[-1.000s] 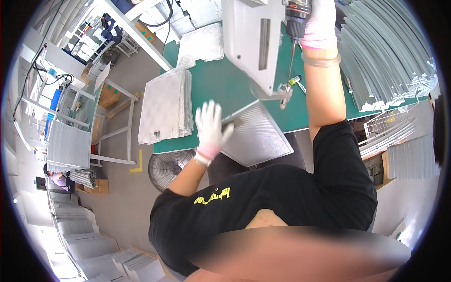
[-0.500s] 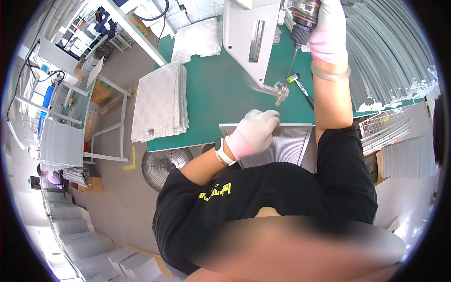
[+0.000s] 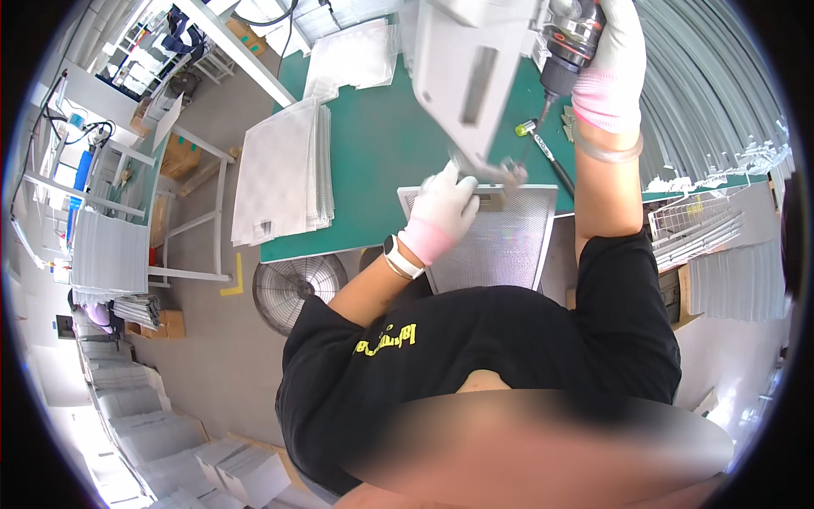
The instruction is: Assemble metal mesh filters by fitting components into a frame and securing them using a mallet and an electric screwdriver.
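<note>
My gloved left hand (image 3: 441,210) is at the far edge of a framed mesh panel (image 3: 500,246), left of the middle. Its fingers bend over the rail and appear to grip it. The panel's far end rests on the green table (image 3: 373,170), with its near end toward my body. High at the right, my gloved right hand (image 3: 623,51) is wrapped round a power drill (image 3: 570,47), whose long bit points down. A blurred grey machine arm (image 3: 475,85) hangs beside the drill, its small tip bracket (image 3: 509,174) above the panel's far edge.
A small hammer (image 3: 547,153) lies on the table near my right forearm. Stacked mesh sheets (image 3: 284,174) stand at the table's left, with another stack (image 3: 352,59) farther back. Long metal strips (image 3: 712,93) fill the right. A round floor fan (image 3: 301,293) is below the table's left edge.
The mesh panel has slid away from my body, farther onto the table, with my left hand moving along. The drill has shifted right and slightly toward me. The grey machine arm has moved and blurred.
</note>
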Demonstrator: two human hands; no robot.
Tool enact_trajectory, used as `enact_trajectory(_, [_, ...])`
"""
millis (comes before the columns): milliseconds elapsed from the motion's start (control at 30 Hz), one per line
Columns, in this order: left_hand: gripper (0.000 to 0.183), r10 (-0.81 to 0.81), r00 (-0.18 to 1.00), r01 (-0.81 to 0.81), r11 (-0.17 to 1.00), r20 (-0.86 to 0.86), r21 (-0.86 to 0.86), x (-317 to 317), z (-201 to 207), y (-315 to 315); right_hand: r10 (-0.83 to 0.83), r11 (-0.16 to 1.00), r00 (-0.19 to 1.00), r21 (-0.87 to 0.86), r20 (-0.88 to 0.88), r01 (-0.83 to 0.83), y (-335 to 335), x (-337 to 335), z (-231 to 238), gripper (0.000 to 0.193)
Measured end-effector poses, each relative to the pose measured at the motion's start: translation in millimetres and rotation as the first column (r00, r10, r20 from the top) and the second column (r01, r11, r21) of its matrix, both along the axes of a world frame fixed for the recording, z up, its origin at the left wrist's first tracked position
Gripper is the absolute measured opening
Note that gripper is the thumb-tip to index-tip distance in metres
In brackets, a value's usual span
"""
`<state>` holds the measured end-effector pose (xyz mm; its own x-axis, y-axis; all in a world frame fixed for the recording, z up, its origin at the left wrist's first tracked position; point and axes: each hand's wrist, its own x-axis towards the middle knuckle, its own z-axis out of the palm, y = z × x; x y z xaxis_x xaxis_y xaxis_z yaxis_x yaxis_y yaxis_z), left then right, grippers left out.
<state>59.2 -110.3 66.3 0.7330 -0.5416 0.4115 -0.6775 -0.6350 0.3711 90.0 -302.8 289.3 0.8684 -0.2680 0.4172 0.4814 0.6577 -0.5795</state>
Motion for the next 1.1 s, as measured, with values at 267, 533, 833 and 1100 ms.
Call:
enact_trajectory(267, [0.029,0.113,0.983,-0.104,0.992,0.147,-0.069,-41.3,12.4,-10.8,0.44,0.877,0.866,0.093,0.24,-0.471,4.9,21.3,-32.0,0.014])
enact_trajectory(533, [0.031,0.07,0.983,-0.051,0.993,0.168,-0.111,-51.6,25.4,-11.9,0.054,0.962,0.999,-0.268,0.0,-0.052,15.4,-9.6,-49.4,0.021])
enact_trajectory(833, [0.031,0.015,0.984,0.011,0.989,0.178,-0.146,-53.4,23.2,-12.5,0.088,0.953,0.996,-0.287,-0.032,-0.093,16.2,-17.5,-47.8,0.024])
enact_trajectory(1100, [0.034,-0.106,0.979,0.151,0.951,0.176,-0.268,-56.9,10.8,-20.8,0.416,0.844,0.906,-0.4,0.072,-0.356,7.1,-15.3,-109.0,0.038])
